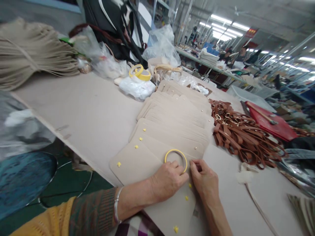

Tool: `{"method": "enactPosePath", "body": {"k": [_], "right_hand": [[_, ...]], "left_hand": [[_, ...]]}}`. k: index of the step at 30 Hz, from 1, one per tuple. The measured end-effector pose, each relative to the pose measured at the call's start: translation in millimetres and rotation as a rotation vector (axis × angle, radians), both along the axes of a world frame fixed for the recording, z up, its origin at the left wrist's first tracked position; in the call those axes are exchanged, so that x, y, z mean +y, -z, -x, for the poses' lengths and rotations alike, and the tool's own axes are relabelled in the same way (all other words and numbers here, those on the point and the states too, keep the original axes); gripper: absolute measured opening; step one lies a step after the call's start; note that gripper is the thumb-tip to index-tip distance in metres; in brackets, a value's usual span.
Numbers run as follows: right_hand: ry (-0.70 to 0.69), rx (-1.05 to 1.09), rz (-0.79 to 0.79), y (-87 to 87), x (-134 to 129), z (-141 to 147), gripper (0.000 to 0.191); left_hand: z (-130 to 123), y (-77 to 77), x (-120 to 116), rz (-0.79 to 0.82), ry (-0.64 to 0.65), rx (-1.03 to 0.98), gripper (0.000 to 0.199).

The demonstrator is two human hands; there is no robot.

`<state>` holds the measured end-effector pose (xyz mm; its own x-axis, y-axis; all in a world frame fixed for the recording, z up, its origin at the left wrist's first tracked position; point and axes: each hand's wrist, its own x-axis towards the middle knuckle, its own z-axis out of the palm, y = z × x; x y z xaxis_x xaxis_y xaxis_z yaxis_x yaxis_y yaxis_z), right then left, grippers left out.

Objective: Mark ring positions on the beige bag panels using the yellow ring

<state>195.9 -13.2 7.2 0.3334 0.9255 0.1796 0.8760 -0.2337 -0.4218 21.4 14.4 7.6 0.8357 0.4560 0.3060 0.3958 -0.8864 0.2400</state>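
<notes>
My left hand (167, 180) is closed round the near side of a yellow tape roll (175, 151), above beige panels. Just right of it, my right hand (205, 180) has thumb and fingers pinched together at the panels' right edge; whatever is between them is too small to make out. Small yellow tape pieces, one a yellow tab (119, 164), dot the left and right edges of the nearest panels. Behind the hands, a fanned stack of beige panels (172, 111) bears small metal studs along its right side.
Brown leather straps (236, 131) lie on the right beside a red sheet (270, 121). Two more yellow rolls (144, 75) rest on a plastic bag (137, 88) behind. A beige bundle (31, 52) sits at the far left. People are seated at a distant table.
</notes>
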Motion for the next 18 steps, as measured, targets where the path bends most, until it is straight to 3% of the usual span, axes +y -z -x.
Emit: {"method": "enactPosePath", "body": {"k": [3,5,9,14,18], "right_hand": [[0.036,0.033,0.013,7.0,-0.4,-2.4,0.027],[0.045,0.168,-0.013,11.2,-3.8,-6.2,0.034],[0.044,0.53,-0.128,9.8,-29.3,-19.8,0.063],[0.197,0.242,-0.188,6.9,-98.7,-49.6,0.055],[0.217,0.01,-0.211,21.2,-151.7,-85.3,0.048]], "left_hand": [[11.4,-6.9,1.3,-0.033,-0.016,-0.031,0.007],[28.3,-13.2,7.2,-0.059,-0.079,-0.091,0.011],[89.5,-26.0,36.6,-0.182,-0.334,-0.231,0.026],[175.5,-27.3,82.9,-0.185,-0.694,0.034,0.043],[210.4,-18.2,82.7,-0.193,-0.66,-0.002,0.042]]}}
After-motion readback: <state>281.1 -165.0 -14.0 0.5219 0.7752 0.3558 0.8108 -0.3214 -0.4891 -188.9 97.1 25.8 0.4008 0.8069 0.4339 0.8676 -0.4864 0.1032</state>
